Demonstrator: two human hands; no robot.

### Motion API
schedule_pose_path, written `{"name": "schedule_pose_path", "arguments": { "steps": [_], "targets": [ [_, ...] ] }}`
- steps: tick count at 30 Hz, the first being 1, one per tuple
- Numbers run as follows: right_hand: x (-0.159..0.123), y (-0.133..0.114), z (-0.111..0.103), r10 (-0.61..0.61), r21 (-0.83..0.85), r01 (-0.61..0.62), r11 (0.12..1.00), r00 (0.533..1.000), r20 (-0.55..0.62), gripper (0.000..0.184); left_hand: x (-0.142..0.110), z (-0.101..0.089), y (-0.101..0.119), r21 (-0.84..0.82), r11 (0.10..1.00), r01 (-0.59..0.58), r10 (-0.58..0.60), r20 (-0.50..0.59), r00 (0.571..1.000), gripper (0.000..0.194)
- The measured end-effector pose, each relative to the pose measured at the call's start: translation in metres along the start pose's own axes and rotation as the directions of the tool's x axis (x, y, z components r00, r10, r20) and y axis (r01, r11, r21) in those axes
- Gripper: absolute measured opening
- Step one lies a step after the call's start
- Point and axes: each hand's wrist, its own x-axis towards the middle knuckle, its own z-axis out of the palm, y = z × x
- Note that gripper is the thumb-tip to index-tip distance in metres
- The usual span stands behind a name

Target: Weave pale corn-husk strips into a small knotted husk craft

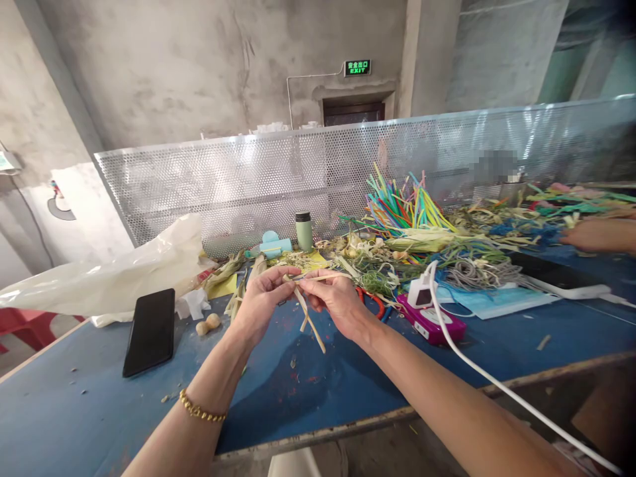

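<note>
Pale, dry strips [314,329] that look like corn husk cross between my two hands above the blue table. My left hand [271,291] pinches them where they meet, thumb against fingers. From the other side my right hand [338,301] also pinches the strips, and one thin end sticks out to the right above its knuckles. Two ends hang down below the fingertips. Fingers partly hide the crossing point, so I cannot tell whether it is knotted. Behind my hands lie loose dried husks [368,255] in a heap.
A black phone [149,331] lies left, near small round tan pieces [209,324]. A purple power strip [431,321] with a white cable is at right, near a blue mask [501,301]. Behind stand a green cup [304,232] and colourful stems [402,205]. Another person's hand [596,234] is far right.
</note>
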Motion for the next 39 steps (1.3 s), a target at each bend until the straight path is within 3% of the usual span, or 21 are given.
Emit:
{"name": "schedule_pose_path", "arguments": {
  "steps": [4,9,15,20,23,30,39],
  "targets": [
    [0.001,-0.001,-0.002,-0.034,-0.099,0.035,0.994,0.999,0.018,0.023,-0.001,-0.003,0.006,-0.035,0.999,0.002,-0.003,-0.016,1.0,0.033],
    [0.003,0.003,-0.004,-0.008,-0.232,0.022,0.972,0.998,0.062,0.025,-0.001,-0.004,0.007,0.127,0.99,-0.057,0.065,-0.055,0.996,0.031],
    [0.005,0.007,-0.004,-0.085,-0.377,0.116,0.919,0.992,0.097,0.018,0.0,-0.005,0.005,0.201,0.978,-0.062,0.069,-0.03,0.997,0.034],
    [0.005,0.004,-0.005,-0.211,-0.503,0.269,0.821,0.963,0.17,0.019,0.001,-0.008,0.003,0.241,0.97,-0.036,0.049,-0.047,0.998,0.042],
    [0.004,0.004,-0.005,-0.205,-0.489,0.232,0.841,0.973,0.108,0.017,0.002,-0.008,0.002,0.228,0.974,-0.014,0.032,-0.075,0.997,0.047],
    [0.006,0.012,-0.004,-0.132,-0.425,0.147,0.893,0.989,0.064,0.011,0.005,-0.01,-0.001,0.129,0.988,0.082,-0.071,-0.086,0.994,0.024],
    [0.005,0.012,-0.004,-0.122,-0.482,0.118,0.868,0.992,0.024,0.006,0.007,-0.011,-0.005,0.088,0.986,0.142,-0.138,-0.053,0.989,0.022]
  ]
}}
